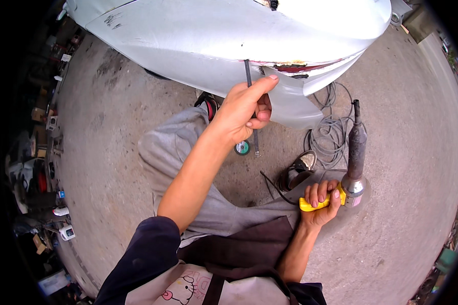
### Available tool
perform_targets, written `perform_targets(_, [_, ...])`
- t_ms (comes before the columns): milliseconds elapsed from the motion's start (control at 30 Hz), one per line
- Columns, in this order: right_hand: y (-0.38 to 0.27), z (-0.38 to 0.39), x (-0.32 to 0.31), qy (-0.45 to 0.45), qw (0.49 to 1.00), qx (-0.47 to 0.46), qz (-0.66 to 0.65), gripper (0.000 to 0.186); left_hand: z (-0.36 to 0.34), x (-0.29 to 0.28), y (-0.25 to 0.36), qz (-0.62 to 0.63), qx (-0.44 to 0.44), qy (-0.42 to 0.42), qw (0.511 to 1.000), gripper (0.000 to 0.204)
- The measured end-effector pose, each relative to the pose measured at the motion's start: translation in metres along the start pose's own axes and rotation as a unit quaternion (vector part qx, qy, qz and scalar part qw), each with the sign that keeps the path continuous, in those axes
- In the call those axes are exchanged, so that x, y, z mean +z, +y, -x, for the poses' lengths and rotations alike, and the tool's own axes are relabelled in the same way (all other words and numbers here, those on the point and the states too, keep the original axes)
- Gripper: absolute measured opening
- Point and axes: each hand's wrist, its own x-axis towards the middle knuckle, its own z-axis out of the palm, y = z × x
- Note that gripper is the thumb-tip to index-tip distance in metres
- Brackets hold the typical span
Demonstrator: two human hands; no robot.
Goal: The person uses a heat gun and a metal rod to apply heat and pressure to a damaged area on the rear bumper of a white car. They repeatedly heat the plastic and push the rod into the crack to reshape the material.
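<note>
- Head view: my right hand is wrapped round the yellow-handled heat gun, resting on my knee below the bumper.
- My left hand pinches a thin dark rod against the bumper's cracked lower edge.
- I judge the hot nozzle could scorch the cable coiled just beside it.
- Open concrete lies left of the bumper.

My left hand pinches a thin dark rod upright against the lower edge of the silver car panel just above it, beside a cracked, rusty patch. My right hand grips the yellow handle of a heat gun, its dark nozzle pointing up. Between my hands I see a shoe, coiled cable, and a small green disc on concrete.
</note>
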Motion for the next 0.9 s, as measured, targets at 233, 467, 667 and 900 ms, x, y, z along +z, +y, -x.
perform_targets(233, [-0.001,0.001,-0.001,0.005,1.0,-0.007,0.011,0.019,0.003,0.009,-0.001,0.055,-0.019,-0.004,0.998,0.031])
perform_targets(467, [0.002,-0.012,0.011,0.034,0.998,-0.048,0.024,0.017,0.005,0.018,-0.003,0.077,-0.002,0.046,0.996,0.031])
perform_targets(667, [0.017,-0.084,0.045,0.016,0.992,-0.117,-0.04,0.018,0.002,0.012,-0.006,0.044,0.023,0.055,0.997,0.033])
perform_targets(900, [0.025,-0.106,0.046,-0.026,0.991,-0.122,-0.048,0.017,0.001,0.01,-0.005,0.041,0.023,0.033,0.998,0.033])
